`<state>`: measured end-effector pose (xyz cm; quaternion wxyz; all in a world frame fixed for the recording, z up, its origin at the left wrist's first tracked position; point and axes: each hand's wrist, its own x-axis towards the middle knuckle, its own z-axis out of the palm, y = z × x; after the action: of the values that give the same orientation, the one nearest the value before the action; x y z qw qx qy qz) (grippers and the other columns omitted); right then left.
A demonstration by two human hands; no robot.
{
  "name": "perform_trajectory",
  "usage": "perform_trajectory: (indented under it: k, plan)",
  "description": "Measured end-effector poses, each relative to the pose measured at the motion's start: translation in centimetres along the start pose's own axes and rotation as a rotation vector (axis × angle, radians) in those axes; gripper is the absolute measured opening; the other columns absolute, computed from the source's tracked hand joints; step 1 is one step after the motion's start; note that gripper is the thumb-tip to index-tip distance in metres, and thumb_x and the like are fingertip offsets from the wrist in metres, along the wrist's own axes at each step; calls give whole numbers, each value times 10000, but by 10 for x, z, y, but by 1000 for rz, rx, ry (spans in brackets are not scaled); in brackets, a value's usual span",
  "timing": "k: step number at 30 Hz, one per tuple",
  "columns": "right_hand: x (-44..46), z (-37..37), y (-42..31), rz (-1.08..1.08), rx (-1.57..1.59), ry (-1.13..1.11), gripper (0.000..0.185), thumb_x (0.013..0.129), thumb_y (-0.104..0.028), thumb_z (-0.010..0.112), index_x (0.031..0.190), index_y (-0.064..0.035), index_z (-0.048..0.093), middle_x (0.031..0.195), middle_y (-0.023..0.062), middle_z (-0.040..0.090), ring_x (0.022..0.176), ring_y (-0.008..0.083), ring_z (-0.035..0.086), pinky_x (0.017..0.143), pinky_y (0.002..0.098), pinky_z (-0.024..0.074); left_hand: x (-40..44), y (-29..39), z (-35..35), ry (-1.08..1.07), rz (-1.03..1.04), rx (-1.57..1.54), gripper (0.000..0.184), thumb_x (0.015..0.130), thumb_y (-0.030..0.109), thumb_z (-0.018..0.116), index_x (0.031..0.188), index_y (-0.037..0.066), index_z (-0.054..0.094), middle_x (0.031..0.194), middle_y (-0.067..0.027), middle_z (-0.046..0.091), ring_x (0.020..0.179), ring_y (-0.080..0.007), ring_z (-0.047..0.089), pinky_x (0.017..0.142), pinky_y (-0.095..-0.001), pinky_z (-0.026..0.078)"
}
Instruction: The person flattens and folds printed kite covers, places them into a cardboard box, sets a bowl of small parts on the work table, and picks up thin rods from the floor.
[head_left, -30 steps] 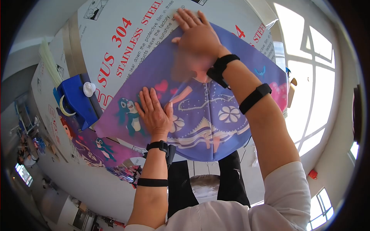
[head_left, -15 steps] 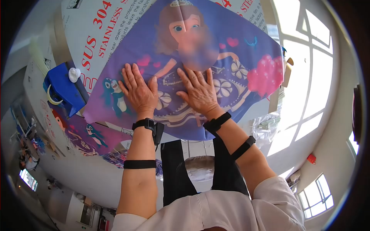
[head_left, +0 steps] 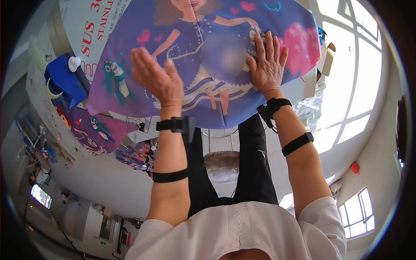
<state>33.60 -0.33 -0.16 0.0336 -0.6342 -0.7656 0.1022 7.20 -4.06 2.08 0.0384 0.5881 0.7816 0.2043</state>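
A thin purple-blue sheet (head_left: 242, 102) printed with a cartoon princess, pink hearts and a penguin-like figure is spread in front of me, its top cut off by the frame edge. My right hand (head_left: 268, 65) lies flat on it at the right, fingers spread, beside the pink balloon print. Over the left half, my left hand (head_left: 158, 78) is tilted with its fingers stretched and slightly blurred; it seems lifted off the sheet, holding nothing. A vertical crease runs down the sheet's middle.
Under the sheet is a board (head_left: 86, 26) with red "SUS 304" lettering. At left stands a blue tool (head_left: 65, 82) with a white knob (head_left: 74, 64). Another printed sheet (head_left: 93, 130) lies lower left. Clear plastic (head_left: 310, 106) and a cardboard piece (head_left: 327, 60) sit at right.
My right hand has slid right across the sheet, from its middle to near the pink balloons. My left hand has tilted and appears to have risen. The view has shifted toward my body.
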Motion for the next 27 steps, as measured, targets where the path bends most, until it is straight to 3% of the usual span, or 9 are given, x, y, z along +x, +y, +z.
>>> perform_trajectory:
  k: [2,4,9,15,17,20,21,24,27]
  plan:
    - [-2,1,2,-10,-1,19,617,929,-467,456,1480,-234,307,1557,75,230,1442,275,183,1150,538,23,-42,70,16,-165,78,-161,688,915,330,546,1474,43,264,1540,-188,228,1430,-338,212,1139,-551,122]
    - [-2,4,3,-4,10,12,608,931,-462,454,1478,-240,310,1556,70,234,1440,273,186,1151,537,23,-88,111,39,-401,353,-182,648,908,287,544,1461,48,305,1526,-171,280,1422,-327,239,1144,-531,114]
    - [-6,7,5,-39,-6,56,582,950,-467,422,1476,-242,316,1550,71,250,1437,279,197,1152,526,27,-109,74,21,-433,281,28,710,884,432,551,1447,51,343,1513,-173,304,1413,-323,260,1136,-546,107]
    - [-6,6,-2,-90,49,168,542,980,-447,379,1473,-228,327,1542,72,273,1432,269,217,1157,510,32,-120,-8,-15,-385,143,189,718,887,458,536,1461,83,324,1545,-172,231,1433,-341,196,1140,-557,69]
    - [-9,13,-2,-44,39,143,512,973,-337,442,1454,-184,358,1528,78,299,1424,256,242,1157,507,38,-118,-6,-12,-387,129,171,699,897,436,531,1464,87,317,1548,-165,226,1436,-346,185,1139,-561,62]
    - [-43,4,-76,-154,230,43,517,880,-225,518,1382,-119,453,1514,61,333,1410,222,283,1148,522,84,-117,-5,-14,-388,162,198,667,939,399,461,1476,52,271,1545,-188,217,1433,-370,177,1134,-550,74]
    - [-57,4,-104,-236,142,-99,554,854,-262,556,1387,-145,454,1516,41,332,1406,202,293,1152,517,98,-118,-5,-12,-393,160,197,667,939,399,461,1476,52,271,1545,-188,217,1433,-370,177,1134,-550,74]
    - [-91,23,-119,-341,134,-105,586,856,-309,576,1405,-167,429,1521,9,327,1408,183,285,1155,519,95,-120,-8,-9,-378,147,225,641,948,377,445,1478,62,273,1547,-177,220,1432,-364,180,1133,-553,75]
    - [-100,17,-83,-363,173,-146,625,859,-358,582,1430,-187,394,1524,-18,320,1411,171,276,1155,517,93,-119,-6,-12,-388,152,198,644,938,377,451,1486,90,268,1550,-164,220,1430,-354,194,1131,-554,80]
